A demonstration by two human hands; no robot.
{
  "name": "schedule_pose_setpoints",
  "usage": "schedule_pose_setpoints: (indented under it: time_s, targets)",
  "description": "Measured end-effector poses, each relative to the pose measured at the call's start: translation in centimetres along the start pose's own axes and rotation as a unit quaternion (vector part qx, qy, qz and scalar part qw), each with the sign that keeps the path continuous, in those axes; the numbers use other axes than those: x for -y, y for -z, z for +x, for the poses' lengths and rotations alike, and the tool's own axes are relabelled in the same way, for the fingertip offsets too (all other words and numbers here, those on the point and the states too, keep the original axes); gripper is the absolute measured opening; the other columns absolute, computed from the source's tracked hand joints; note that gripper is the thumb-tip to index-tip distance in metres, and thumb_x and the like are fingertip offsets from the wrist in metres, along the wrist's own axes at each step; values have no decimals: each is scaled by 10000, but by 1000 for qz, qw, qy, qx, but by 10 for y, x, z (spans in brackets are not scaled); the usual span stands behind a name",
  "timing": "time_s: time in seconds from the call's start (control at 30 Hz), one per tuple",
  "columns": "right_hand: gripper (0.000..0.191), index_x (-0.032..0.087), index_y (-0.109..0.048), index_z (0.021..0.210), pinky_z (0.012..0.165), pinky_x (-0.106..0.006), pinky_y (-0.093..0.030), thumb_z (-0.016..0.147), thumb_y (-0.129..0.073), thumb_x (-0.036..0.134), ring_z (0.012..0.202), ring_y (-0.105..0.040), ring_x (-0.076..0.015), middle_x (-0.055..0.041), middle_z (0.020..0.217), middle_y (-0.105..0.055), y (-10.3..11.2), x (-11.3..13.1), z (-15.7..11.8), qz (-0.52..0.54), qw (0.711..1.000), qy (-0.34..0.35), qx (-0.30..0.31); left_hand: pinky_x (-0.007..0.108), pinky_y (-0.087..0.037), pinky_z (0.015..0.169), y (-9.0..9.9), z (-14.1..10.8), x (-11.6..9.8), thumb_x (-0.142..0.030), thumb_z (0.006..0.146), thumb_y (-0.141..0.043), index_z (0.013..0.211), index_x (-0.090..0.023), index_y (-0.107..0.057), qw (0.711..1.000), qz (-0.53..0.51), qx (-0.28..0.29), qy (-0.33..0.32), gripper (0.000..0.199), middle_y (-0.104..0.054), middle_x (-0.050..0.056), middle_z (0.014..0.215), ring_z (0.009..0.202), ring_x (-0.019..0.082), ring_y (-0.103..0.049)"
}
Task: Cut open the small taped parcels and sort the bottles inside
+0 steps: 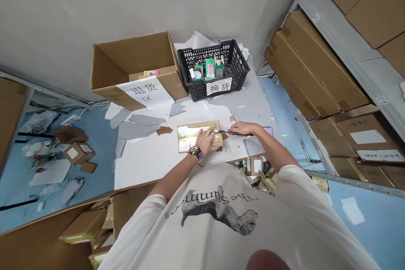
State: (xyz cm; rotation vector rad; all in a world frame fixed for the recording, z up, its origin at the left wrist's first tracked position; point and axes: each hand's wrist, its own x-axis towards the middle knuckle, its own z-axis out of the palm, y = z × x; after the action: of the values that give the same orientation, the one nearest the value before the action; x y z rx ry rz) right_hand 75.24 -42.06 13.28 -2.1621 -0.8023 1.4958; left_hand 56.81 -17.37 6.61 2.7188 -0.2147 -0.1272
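Cardboard forms one parcel (189, 138) near our table's front edge; our left hand (206, 141) presses it, grip unclear; our right hand (243, 128) clamps one tool (234, 133). Leftward, tabletop (142, 164) lies open.

The small rectangular brown cardboard box (211, 125) lies flat on the white tabletop (142, 162), near its front edge, with its long side running left to right. A white label and shiny tape cover much of its upper face, and dark handwriting is near the far right corner. The thin tool with red and black handle (224, 131) lies nearly level, its dark narrow end pointing left, over the right part of the box.
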Motion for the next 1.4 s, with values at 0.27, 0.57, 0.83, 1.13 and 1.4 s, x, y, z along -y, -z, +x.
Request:
schedule_pose_setpoints:
  time_s: [0.27,0.57,0.83,1.13,1.4]
  targets:
    - [393,190,-710,998,525,-249,-432,1153,-481,470,489,-546,-148,11,607,-636,-11,-1,13,-2,999,29,-23,628,-293,1323,1,1,1,-475,780,-987,1412,-253,-689,1000,-16,-2,1,733,-658,159,1522,1321,396,-688]
    - [417,197,-689,1016,526,-230,-425,1165,-469,518,501,-565,-144,26,612,-627,-16,1,12,7,999,28,-14,629,-304,1303,2,3,0,-475,783,-980,1361,-247,-703,1000,-22,2,-8,681,-655,158,1515,1266,384,-702]
    - [364,193,-684,1025,484,-238,-420,1154,-494,475,460,-557,-142,18,626,-650,-16,-5,5,38,999,-4,12,629,-294,1308,1,1,-2,-462,781,-990,1350,-258,-715,999,-31,-7,-10,664,-644,148,1504,1308,386,-683]
    - [407,209,-672,1026,494,-241,-416,1132,-519,571,484,-550,-155,25,608,-615,-38,-10,20,91,992,33,-77,675,-195,1340,3,7,-2,-490,722,-1042,1355,-196,-698,997,-64,11,40,778,-748,163,1335,1316,411,-667]
    - [360,217,-693,1007,508,-257,-447,1083,-554,540,514,-595,-175,10,635,-642,-38,-26,-16,128,984,-1,-128,693,-224,1374,0,-15,5,-512,796,-1004,1613,-163,-576,988,-135,-68,25,986,-681,229,1501,1448,446,-604]
